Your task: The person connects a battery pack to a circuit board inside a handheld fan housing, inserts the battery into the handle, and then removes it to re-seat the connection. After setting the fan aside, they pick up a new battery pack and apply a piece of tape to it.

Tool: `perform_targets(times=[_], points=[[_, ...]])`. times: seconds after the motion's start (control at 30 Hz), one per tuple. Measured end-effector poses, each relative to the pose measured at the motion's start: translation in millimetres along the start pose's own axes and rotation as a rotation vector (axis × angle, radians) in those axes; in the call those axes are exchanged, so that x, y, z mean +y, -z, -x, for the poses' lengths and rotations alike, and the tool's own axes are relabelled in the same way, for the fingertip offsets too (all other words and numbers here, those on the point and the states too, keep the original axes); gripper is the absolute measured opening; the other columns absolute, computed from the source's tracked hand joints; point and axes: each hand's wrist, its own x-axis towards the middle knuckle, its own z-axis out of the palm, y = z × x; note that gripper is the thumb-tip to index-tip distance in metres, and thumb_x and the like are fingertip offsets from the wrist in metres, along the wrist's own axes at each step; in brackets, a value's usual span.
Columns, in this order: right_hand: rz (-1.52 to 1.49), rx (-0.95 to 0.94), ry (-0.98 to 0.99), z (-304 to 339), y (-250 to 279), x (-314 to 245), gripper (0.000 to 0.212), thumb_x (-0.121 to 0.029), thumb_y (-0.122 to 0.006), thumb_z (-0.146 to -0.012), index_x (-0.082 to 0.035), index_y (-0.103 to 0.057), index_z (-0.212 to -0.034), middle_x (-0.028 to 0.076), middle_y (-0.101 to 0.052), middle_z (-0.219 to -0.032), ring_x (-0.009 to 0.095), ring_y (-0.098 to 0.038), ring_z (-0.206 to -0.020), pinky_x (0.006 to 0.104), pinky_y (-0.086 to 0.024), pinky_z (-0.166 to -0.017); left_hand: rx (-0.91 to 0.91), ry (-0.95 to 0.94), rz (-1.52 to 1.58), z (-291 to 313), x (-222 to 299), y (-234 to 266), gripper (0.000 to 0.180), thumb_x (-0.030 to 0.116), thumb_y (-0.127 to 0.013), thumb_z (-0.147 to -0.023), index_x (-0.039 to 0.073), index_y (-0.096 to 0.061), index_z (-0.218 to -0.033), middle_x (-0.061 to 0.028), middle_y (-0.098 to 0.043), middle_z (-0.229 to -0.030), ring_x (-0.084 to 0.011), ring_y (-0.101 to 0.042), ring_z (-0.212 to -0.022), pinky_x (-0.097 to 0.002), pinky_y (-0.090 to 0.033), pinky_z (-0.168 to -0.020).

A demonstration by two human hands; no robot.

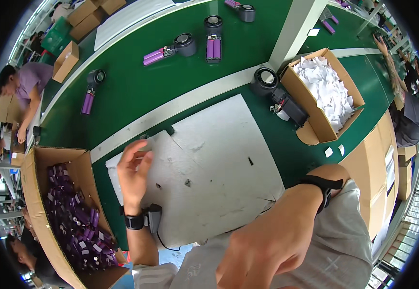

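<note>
My left hand (134, 173) is raised over the left part of a white foam board (214, 144). Its fingers are loosely curved and apart, with nothing seen between them. Large and close, my right hand (267, 241) hangs over the board's near right edge, in front of my shirt. Its fingers curl inward, and whatever they may hold is hidden. A few small dark scraps (187, 182) lie on the board. Just beyond the board's right edge stands a black device (291, 108) with a round fan-like head.
To the left, a cardboard box (36, 192) holds purple battery packs (77, 221). At right, another box (359, 103) holds white paper pieces (325, 89). Several fan-headed units (213, 41) with purple cells lie on the green belt (127, 67). A metal post (296, 29) rises behind; co-workers sit on both sides.
</note>
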Motion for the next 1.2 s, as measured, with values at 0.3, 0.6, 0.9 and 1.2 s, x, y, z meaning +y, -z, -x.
perform_targets(times=[0.3,0.6,0.9,1.2], points=[[1.964,0.566,-0.439,46.7,82.8,-60.5,0.035,0.001,-0.064,-0.081,-0.004,-0.062,-0.115,0.016,-0.060,-0.119,0.036,-0.060,-0.102,0.0387,-0.050,-0.085,0.482,0.123,-0.806,65.2,-3.3,132.5,0.033,0.012,-0.066,-0.087,-0.001,-0.062,-0.117,-0.0167,-0.067,-0.104,-0.0254,-0.063,-0.092,-0.0308,-0.050,-0.079],[1.992,0.823,-0.914,118.9,146.3,-60.6,0.057,0.000,-0.069,-0.077,-0.012,-0.053,-0.130,0.015,-0.056,-0.120,0.037,-0.058,-0.105,0.0406,-0.049,-0.085,0.516,0.439,-1.085,97.0,-57.6,142.3,0.038,0.015,-0.073,-0.078,0.018,-0.066,-0.115,-0.0089,-0.067,-0.106,-0.0290,-0.059,-0.105,-0.0521,-0.034,-0.098],[1.837,0.706,-0.617,45.4,111.8,6.4,0.059,-0.007,-0.076,-0.073,-0.011,-0.056,-0.128,0.012,-0.057,-0.093,0.027,-0.059,-0.078,0.0361,-0.050,-0.068,0.421,0.449,-1.024,95.2,-49.8,148.2,0.038,0.007,-0.069,-0.078,0.013,-0.066,-0.115,-0.0095,-0.069,-0.085,-0.0264,-0.066,-0.079,-0.0370,-0.046,-0.082],[0.456,0.179,0.024,13.0,26.6,21.5,0.039,-0.001,-0.061,-0.084,-0.001,-0.059,-0.123,0.017,-0.059,-0.115,0.032,-0.061,-0.099,0.0369,-0.052,-0.081,0.666,0.141,-0.364,114.5,-49.4,181.0,0.032,0.005,-0.058,-0.093,-0.005,-0.058,-0.123,-0.0124,-0.069,-0.092,-0.0183,-0.065,-0.084,-0.0302,-0.052,-0.080]])
